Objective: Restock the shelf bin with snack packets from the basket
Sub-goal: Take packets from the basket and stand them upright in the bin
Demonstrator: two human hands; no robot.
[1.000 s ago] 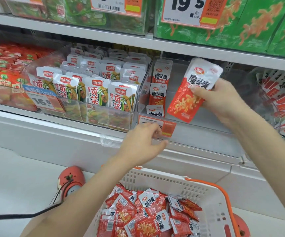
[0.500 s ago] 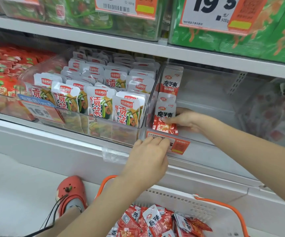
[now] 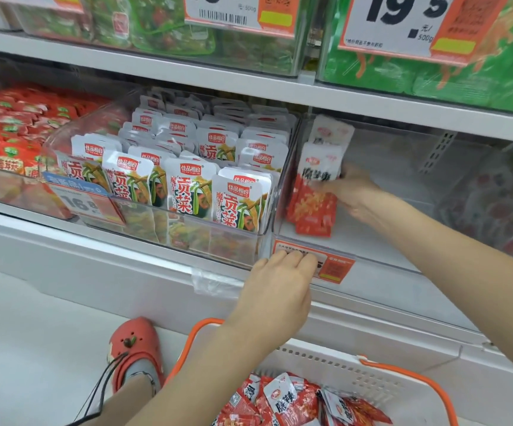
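Store shelving fills the view, w/ clear plastic bins side by side on the middle shelf. The bin being restocked is on the right, mostly bare inside; its neighbour to the left is packed tight w/ upright white-and-green packets. Low down, a white basket w/ orange handles sits on the floor, holding a loose heap of red-and-white snack packets. Right hand is inside the bin, up against its left wall, fingers around a small stack of the same red-and-white packets, which stand roughly upright there; the grip is blurred, so exactly how the fingers lie is unclear. Left hand rests on the bin's front lip, fingers curled over the price tag, apparently steadying it. A red clog shows on the floor, bottom left. The packets look light, thin and floppy, w/ glossy film that's prob. slippery; stood on edge they'd likely tip w/o support. Best hold is prob. a pinch across the flat faces, mid-pack, a few at a time.
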